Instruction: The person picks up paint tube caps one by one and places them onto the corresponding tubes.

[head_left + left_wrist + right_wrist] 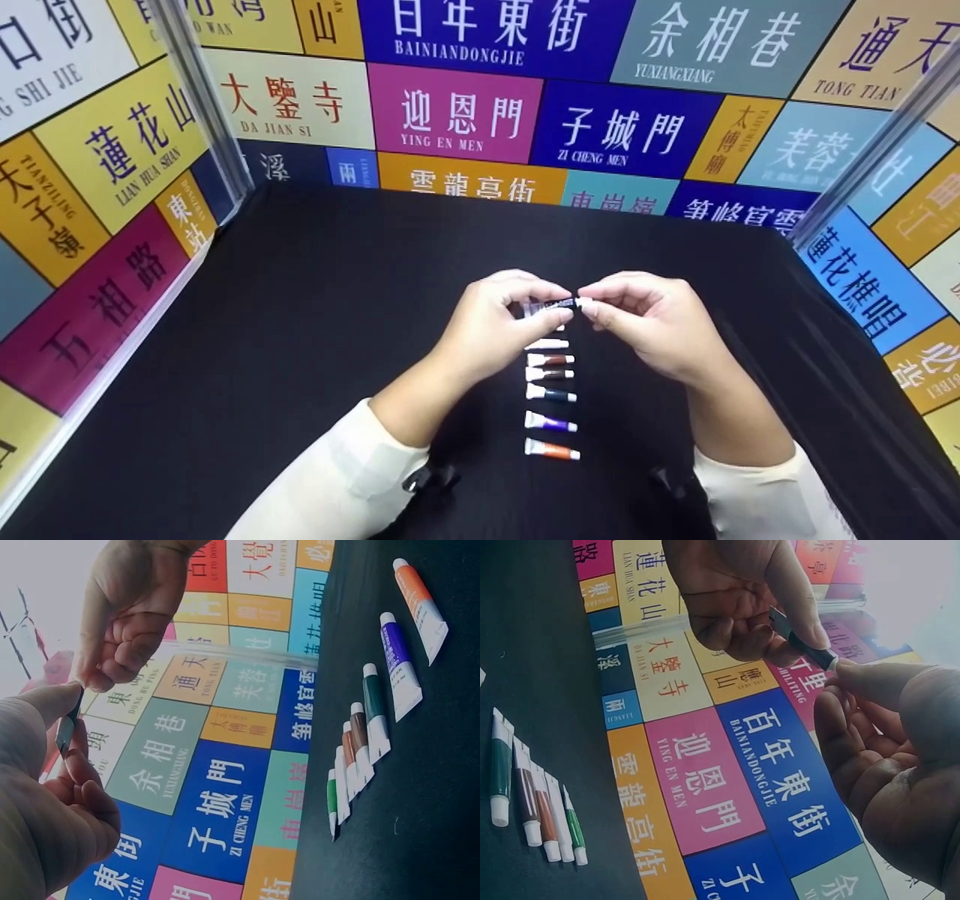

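Observation:
My left hand [506, 311] pinches a small paint tube [559, 304] with a black band, its crimped end pointing left. Thumb and fingers of my right hand [660, 319] pinch the white cap end [584, 302] of that tube, so the two hands nearly meet fingertip to fingertip. In the right wrist view the dark tube [802, 640] slants between both hands, raised above the tabletop. Below the hands, more paint tubes lie in a column: orange [555, 451], purple [553, 423] and dark green [553, 394] are nearest the body.
Farther up the column lie a dark brown tube [553, 373], a reddish-brown tube [553, 360], a white tube [547, 344] and a green tube [573, 822]. Black cloth [322, 300] covers the table. Panels with printed signs [454, 112] enclose its back and sides.

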`<state>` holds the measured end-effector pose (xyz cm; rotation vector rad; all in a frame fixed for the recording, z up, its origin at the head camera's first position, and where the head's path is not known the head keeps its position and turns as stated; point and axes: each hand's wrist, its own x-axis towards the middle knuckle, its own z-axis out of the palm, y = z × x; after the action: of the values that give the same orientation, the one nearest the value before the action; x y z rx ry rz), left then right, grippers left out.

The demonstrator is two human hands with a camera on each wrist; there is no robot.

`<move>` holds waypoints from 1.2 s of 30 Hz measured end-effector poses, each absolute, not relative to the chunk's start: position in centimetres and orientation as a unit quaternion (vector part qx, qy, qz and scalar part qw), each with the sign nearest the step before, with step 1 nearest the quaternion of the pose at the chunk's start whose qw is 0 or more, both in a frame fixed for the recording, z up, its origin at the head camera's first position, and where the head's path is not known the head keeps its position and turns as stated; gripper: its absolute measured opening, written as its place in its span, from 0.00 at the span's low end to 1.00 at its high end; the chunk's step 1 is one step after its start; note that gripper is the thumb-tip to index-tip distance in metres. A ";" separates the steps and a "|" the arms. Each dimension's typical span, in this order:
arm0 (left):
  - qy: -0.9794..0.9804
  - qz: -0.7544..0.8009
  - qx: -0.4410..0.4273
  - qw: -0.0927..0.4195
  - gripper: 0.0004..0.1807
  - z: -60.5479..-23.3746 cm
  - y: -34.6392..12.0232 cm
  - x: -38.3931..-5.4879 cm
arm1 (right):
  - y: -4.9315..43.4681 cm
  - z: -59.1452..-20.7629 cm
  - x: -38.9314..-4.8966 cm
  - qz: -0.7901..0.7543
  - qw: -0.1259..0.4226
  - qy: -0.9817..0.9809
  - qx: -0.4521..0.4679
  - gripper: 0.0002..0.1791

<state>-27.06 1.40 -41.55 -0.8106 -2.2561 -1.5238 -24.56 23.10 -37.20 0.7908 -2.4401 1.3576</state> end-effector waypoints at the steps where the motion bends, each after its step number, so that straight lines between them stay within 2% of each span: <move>1: -0.785 -0.531 -0.283 0.151 0.12 -41.5 1.4 -27.0 | 23.3 -37.5 -24.8 0.466 0.116 -0.834 0.271 0.06; 6: -0.779 -0.538 -0.286 0.147 0.12 -41.5 1.5 -27.0 | 23.9 -38.5 -25.7 0.464 0.103 -0.843 0.252 0.03; 13: -0.777 -0.543 -0.285 0.140 0.12 -41.4 1.6 -26.8 | 23.1 -37.6 -24.9 0.440 0.100 -0.865 0.220 0.13; 20: -0.776 -0.545 -0.285 0.141 0.12 -41.4 1.6 -26.8 | 22.9 -37.2 -24.6 0.438 0.102 -0.866 0.218 0.16; 22: -0.775 -0.545 -0.285 0.144 0.12 -41.4 1.6 -26.8 | 23.2 -37.6 -25.0 0.451 0.100 -0.859 0.220 0.13; 25: -0.775 -0.544 -0.286 0.148 0.12 -41.4 1.5 -26.8 | 23.8 -38.2 -25.4 0.489 0.099 -0.835 0.230 0.08; 29: -0.778 -0.542 -0.281 0.151 0.11 -41.5 1.4 -27.0 | 24.1 -38.4 -25.5 0.512 0.108 -0.801 0.290 0.21; 31: -0.779 -0.540 -0.277 0.155 0.11 -41.5 1.4 -27.0 | 24.0 -38.3 -25.4 0.504 0.117 -0.792 0.324 0.24; 36: -0.777 -0.545 -0.273 0.158 0.11 -41.5 1.4 -27.0 | 23.2 -37.6 -24.6 0.489 0.139 -0.792 0.337 0.18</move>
<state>-27.04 1.39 -41.50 -0.7816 -2.2221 -1.5592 -24.64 23.16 -37.56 0.9740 -2.2904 1.4133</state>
